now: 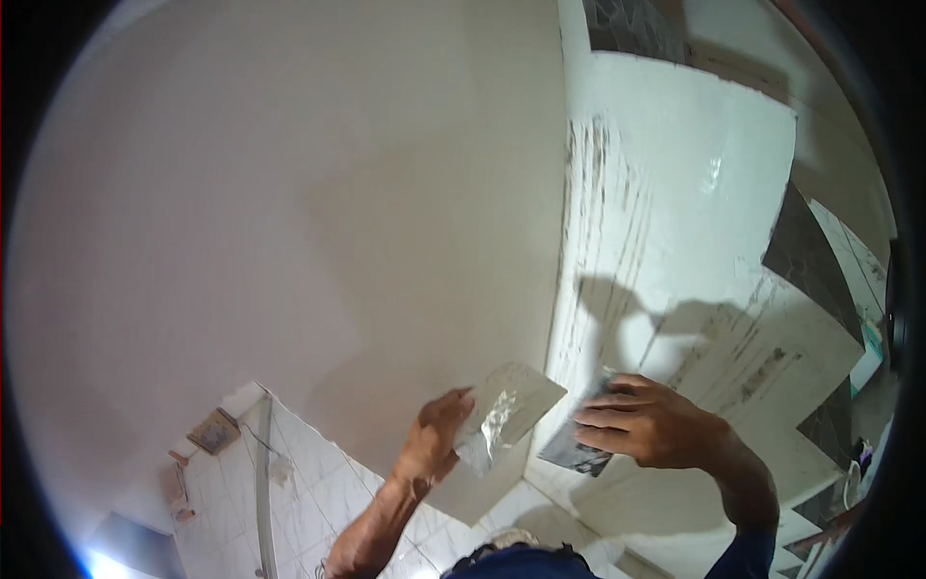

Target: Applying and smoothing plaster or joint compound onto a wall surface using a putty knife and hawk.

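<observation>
Although both hands are loaded, the left hand has its fingers closed on only one edge of a shiny, pale grey, rectangular flat plate; should that hold loosen, the plate could, in this judgement, slip toward the white tiled floor. The right hand pinches a dark grey, flat, rectangular blade over its upper end, fingers bent and slightly parted, thumb hidden. Too steep an angle or uneven pressure could score the glossy white wall, marked with dark streaks; a careless swing could knock blade against plate, as they stand just beside each other. Both sit before the inner corner with the plain beige wall; contact with either wall cannot be confirmed. The left forearm rises obliquely from the lower edge; the right forearm bends in from the lower right, back of the hand toward the camera
</observation>
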Motion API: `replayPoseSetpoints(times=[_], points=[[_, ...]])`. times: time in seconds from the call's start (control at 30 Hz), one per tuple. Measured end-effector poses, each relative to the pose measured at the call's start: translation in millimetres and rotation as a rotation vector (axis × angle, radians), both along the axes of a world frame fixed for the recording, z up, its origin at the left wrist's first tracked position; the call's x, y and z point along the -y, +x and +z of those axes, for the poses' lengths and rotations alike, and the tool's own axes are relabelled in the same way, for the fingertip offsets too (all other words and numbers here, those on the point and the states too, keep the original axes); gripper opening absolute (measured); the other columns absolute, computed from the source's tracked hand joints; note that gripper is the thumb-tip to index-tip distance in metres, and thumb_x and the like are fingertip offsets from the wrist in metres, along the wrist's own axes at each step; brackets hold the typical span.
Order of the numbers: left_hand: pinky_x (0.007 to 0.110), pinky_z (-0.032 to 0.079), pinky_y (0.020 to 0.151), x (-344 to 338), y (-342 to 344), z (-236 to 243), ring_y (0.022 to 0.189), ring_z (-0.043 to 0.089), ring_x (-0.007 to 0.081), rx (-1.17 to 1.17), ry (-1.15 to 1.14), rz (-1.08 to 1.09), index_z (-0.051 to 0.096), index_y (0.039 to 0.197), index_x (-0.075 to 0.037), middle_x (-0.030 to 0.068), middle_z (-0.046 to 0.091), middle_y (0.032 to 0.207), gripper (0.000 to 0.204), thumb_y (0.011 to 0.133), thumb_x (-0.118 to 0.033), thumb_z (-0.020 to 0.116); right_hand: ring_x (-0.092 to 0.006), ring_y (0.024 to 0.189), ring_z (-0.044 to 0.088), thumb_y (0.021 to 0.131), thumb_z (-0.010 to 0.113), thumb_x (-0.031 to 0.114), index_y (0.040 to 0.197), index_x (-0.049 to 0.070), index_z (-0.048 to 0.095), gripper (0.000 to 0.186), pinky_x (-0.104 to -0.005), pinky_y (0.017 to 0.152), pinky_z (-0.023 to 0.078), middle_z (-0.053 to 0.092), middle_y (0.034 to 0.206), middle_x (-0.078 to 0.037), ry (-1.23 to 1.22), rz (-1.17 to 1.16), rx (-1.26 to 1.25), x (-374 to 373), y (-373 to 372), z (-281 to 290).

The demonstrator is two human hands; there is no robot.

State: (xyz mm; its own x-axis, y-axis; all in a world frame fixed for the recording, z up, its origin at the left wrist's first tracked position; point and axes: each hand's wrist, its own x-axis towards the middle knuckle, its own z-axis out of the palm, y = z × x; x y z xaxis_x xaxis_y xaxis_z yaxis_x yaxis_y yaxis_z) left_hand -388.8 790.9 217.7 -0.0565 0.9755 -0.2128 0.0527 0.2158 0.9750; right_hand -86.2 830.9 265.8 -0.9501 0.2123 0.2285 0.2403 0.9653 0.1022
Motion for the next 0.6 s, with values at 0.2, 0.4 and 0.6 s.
replayPoseSetpoints(times=[0.2, 0.4, 0.6], points=[[0.029, 0.051, 0.075, 11.2, -10.6, -17.9, 0.088, 0.063, 0.0159, 0.2, 0.089, 0.105, 0.054, 0.131, 0.007, 0.0116, 0.066, 0.105, 0.038, 0.101, -0.017, 0.049, -0.0248, 0.106, 0.065, 0.079, 0.06, -0.009, 0.127, 0.01, 0.063, 0.052, -0.0358, 0.097, 0.053, 0.065, 0.126, -0.011, 0.009, -0.177, -0.391, -59.1, -31.2, 105.0], [0.03, 0.051, 0.08, 5.9, -3.2, -17.7, 0.092, 0.064, 0.0181, 0.326, 0.031, 0.101, 0.052, 0.132, 0.009, 0.0145, 0.065, 0.11, 0.04, 0.1, -0.015, 0.05, -0.0279, 0.067, 0.058, 0.097, 0.053, 0.01, 0.115, 0.001, 0.064, 0.022, -0.0361, 0.066, 0.048, 0.062, 0.079, -0.017, 0.351, -0.28, -1.028, -177.1, -96.6, 219.1], [0.032, 0.054, 0.082, 13.3, -8.1, -43.5, 0.097, 0.066, 0.0212, 0.414, 0.054, 0.222, 0.049, 0.132, 0.013, 0.019, 0.065, 0.114, 0.044, 0.098, -0.015, 0.049, -0.0334, 0.087, 0.064, 0.086, 0.058, 0.003, 0.118, 0.002, 0.06, 0.032, -0.0424, 0.076, 0.055, 0.062, 0.094, -0.016, 0.592, -0.378, -1.12, -233.3, -142.1, 203.9]])
